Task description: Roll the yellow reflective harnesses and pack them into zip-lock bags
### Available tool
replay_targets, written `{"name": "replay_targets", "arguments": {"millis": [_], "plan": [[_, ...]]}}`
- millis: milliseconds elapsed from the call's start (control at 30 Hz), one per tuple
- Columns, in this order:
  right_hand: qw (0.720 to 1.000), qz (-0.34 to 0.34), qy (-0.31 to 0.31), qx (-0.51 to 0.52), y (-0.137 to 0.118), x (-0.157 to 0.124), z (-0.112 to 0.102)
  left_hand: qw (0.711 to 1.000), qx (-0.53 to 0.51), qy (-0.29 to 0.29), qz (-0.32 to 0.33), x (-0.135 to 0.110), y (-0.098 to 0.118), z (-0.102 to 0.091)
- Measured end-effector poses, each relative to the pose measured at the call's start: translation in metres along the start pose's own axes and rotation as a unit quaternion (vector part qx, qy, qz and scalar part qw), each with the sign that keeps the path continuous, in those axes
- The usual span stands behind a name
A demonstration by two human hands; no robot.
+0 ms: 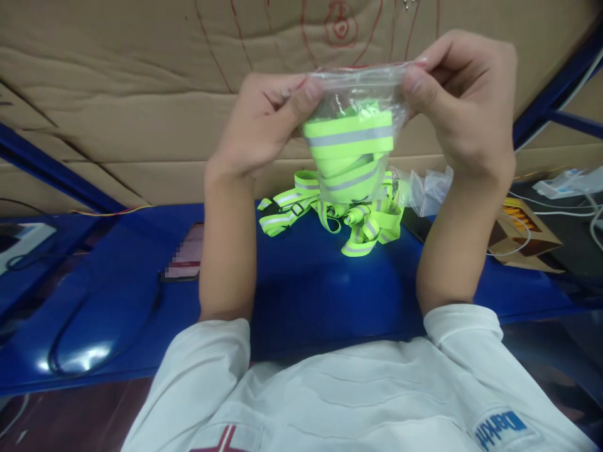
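A clear zip-lock bag (351,94) hangs upright between my hands, above the table. Inside it lies a folded neon yellow reflective strap (348,147) with a grey stripe. My left hand (271,119) pinches the bag's top left corner between thumb and fingers. At the top right corner my right hand (464,100) grips the same edge, thumb in front. Whether the seal is fully closed I cannot tell. Behind and below the bag, more yellow reflective straps (282,210) with black buckles lie in a loose heap, partly hidden by it.
Another clear plastic bag (428,191) lies right of the heap on the blue table (330,295). A phone (188,251) rests by my left forearm. At right are an open cardboard box (522,235) and white cables (565,212). A cardboard wall (141,81) stands behind.
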State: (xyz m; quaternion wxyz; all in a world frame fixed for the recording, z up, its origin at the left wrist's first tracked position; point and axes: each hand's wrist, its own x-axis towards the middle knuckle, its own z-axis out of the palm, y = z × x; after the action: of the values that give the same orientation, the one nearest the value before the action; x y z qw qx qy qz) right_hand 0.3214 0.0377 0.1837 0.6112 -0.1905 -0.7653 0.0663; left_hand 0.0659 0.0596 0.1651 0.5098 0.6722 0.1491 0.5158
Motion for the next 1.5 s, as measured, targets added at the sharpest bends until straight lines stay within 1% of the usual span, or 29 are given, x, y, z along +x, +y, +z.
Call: {"name": "replay_targets", "arguments": {"millis": [33,67,167,200,233,267,300,367,433,500,533,600,667,700,767,833,900,967,1033,1100,1167,1267,1367,1500], "plan": [[1.0,0.002,-0.006,0.002,0.001,0.0,-0.003,1.0,0.021,-0.013,0.016,0.0,0.002,0.004],[1.0,-0.002,-0.006,0.005,0.001,-0.001,-0.004,0.999,0.03,-0.01,0.032,-0.001,0.005,0.009],[1.0,-0.014,0.009,0.015,0.001,-0.002,-0.004,0.996,0.015,0.067,0.065,-0.005,0.017,0.024],[1.0,-0.014,0.012,0.014,0.0,-0.002,-0.003,0.995,0.025,0.077,0.066,-0.007,0.02,0.027],[1.0,-0.008,0.011,0.009,0.0,-0.002,-0.001,0.994,0.052,0.071,0.068,-0.008,0.021,0.027],[1.0,0.002,0.012,-0.001,0.0,-0.001,0.001,0.992,0.093,0.048,0.077,-0.009,0.022,0.025],[1.0,0.012,0.015,-0.012,0.0,-0.001,0.002,0.985,0.147,0.006,0.085,-0.01,0.021,0.022],[0.998,0.02,0.022,-0.047,0.0,0.0,0.001,0.961,0.245,-0.074,0.107,-0.01,0.019,0.013],[0.994,0.014,0.022,-0.104,-0.002,0.0,-0.003,0.934,0.31,-0.133,0.119,-0.007,0.017,0.005],[0.986,0.013,0.014,-0.167,-0.005,-0.001,-0.01,0.913,0.346,-0.162,0.147,-0.002,0.018,-0.002],[0.983,0.013,0.01,-0.185,-0.006,-0.001,-0.014,0.901,0.359,-0.171,0.176,0.001,0.019,-0.005],[0.982,0.011,0.0,-0.19,-0.007,-0.002,-0.018,0.873,0.382,-0.191,0.234,0.006,0.02,-0.011],[0.986,0.001,-0.008,-0.169,-0.008,-0.003,-0.019,0.858,0.383,-0.204,0.276,0.012,0.018,-0.017],[0.987,-0.003,-0.009,-0.158,-0.008,-0.003,-0.018,0.861,0.369,-0.203,0.285,0.016,0.015,-0.02],[0.991,-0.009,0.002,-0.137,-0.007,-0.003,-0.013,0.887,0.319,-0.184,0.279,0.026,0.006,-0.025],[0.994,-0.01,0.014,-0.112,-0.007,-0.002,-0.009,0.916,0.251,-0.187,0.249,0.035,-0.006,-0.029],[0.996,-0.003,0.026,-0.082,-0.008,-0.001,-0.006,0.938,0.196,-0.2,0.206,0.042,-0.016,-0.031],[0.997,0.011,0.039,-0.058,-0.01,0.0,-0.004,0.956,0.158,-0.173,0.175,0.043,-0.023,-0.031],[0.998,0.032,0.046,-0.041,-0.011,0.0,-0.005,0.971,0.14,-0.119,0.154,0.041,-0.025,-0.031],[0.998,0.055,0.026,-0.018,-0.011,-0.001,-0.007,0.978,0.124,-0.075,0.15,0.038,-0.022,-0.031],[0.996,0.083,-0.012,0.01,-0.01,-0.002,-0.009,0.983,0.105,-0.035,0.147,0.037,-0.018,-0.03],[0.991,0.112,-0.065,0.041,-0.006,-0.005,-0.01,0.984,0.075,0.0,0.164,0.036,-0.014,-0.029],[0.99,0.114,-0.07,0.041,-0.005,-0.006,-0.008,0.978,0.059,0.018,0.199,0.036,-0.014,-0.026],[0.994,0.103,-0.036,0.018,-0.007,-0.005,-0.001,0.964,0.083,0.02,0.25,0.04,-0.015,-0.027]]}}
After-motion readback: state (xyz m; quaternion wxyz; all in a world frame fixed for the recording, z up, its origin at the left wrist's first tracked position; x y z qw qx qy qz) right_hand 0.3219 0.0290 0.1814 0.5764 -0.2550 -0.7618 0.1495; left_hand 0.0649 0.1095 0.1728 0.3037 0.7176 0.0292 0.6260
